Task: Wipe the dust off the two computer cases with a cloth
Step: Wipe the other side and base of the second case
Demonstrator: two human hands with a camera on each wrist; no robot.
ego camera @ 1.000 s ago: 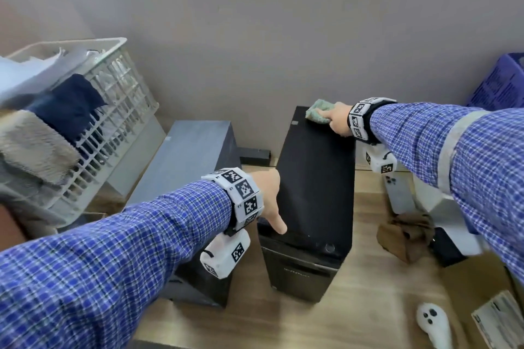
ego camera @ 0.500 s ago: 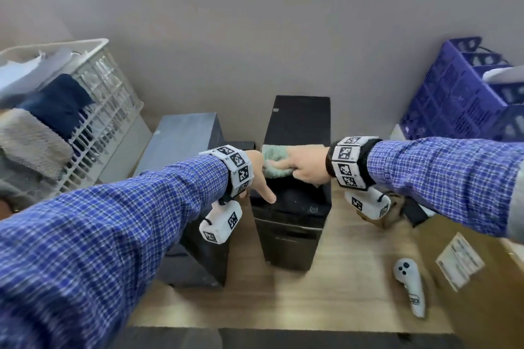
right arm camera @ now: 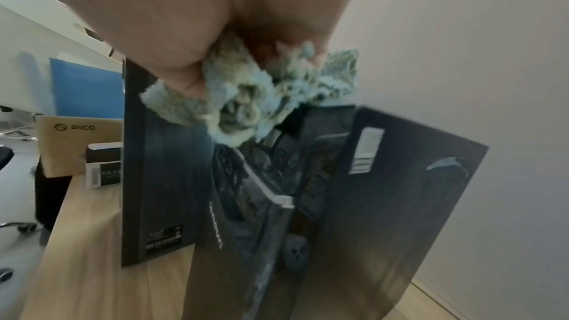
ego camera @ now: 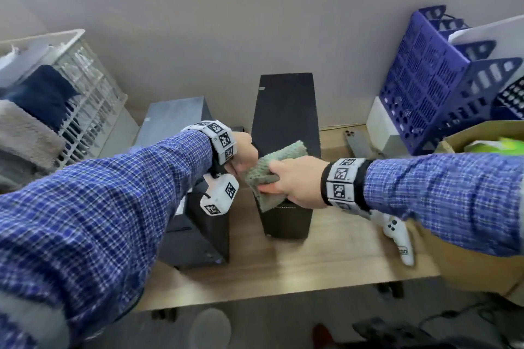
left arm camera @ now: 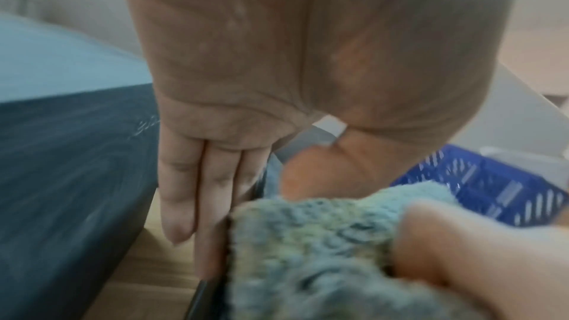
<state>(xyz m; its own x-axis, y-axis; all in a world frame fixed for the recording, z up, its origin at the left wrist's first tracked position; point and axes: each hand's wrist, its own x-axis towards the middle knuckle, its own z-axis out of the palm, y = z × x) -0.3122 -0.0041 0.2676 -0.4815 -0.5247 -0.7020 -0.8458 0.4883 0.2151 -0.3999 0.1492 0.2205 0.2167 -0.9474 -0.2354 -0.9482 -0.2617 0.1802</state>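
Grip: my right hand point(ego camera: 292, 181) pinches the cloth point(ego camera: 272, 176), thumb on top and fingers curled under; my left hand point(ego camera: 242, 154), fingers straight, lies flat against the side of the right computer case point(ego camera: 286, 122). Largest first: desk point(ego camera: 283, 269); right case at 12 o'clock, rigid and probably heavy, so I judge bracing at its top edge best. Left computer case point(ego camera: 175, 119) at 10 o'clock, dusty. Cloth soft, light, bunches; hold a folded wad.
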